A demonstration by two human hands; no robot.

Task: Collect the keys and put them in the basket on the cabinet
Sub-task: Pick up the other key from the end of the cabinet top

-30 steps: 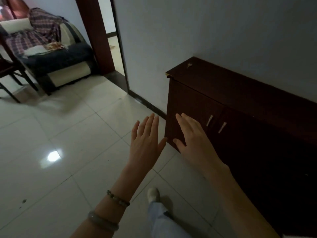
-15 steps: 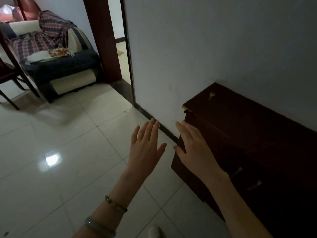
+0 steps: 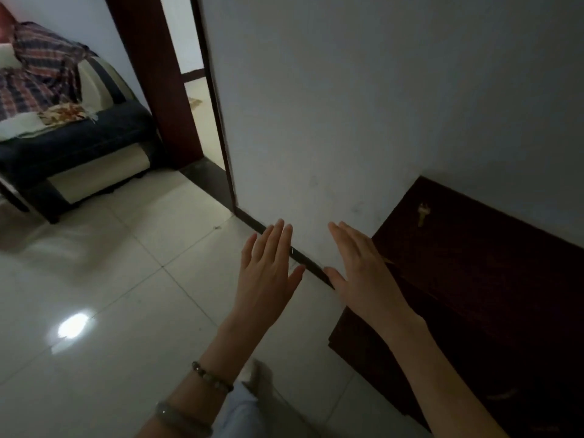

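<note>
A small brass key [image 3: 422, 214] lies on top of the dark wooden cabinet [image 3: 493, 279], near its far left corner against the wall. My left hand [image 3: 268, 273] is held out flat over the floor tiles, fingers apart and holding nothing. My right hand [image 3: 363, 273] is raised beside it, open and empty, just in front of the cabinet's left edge and short of the key. No basket is in view.
A white wall [image 3: 347, 105] rises behind the cabinet. A doorway [image 3: 196, 90] with a dark red frame opens at the back. A sofa [image 3: 63, 131] draped in plaid cloth stands at the far left. Glossy pale tiles [image 3: 94, 311] cover the floor.
The view has swung up and left, so the cabinet slid toward the lower right and its top with the key came closer. Both hands stayed raised and open.
</note>
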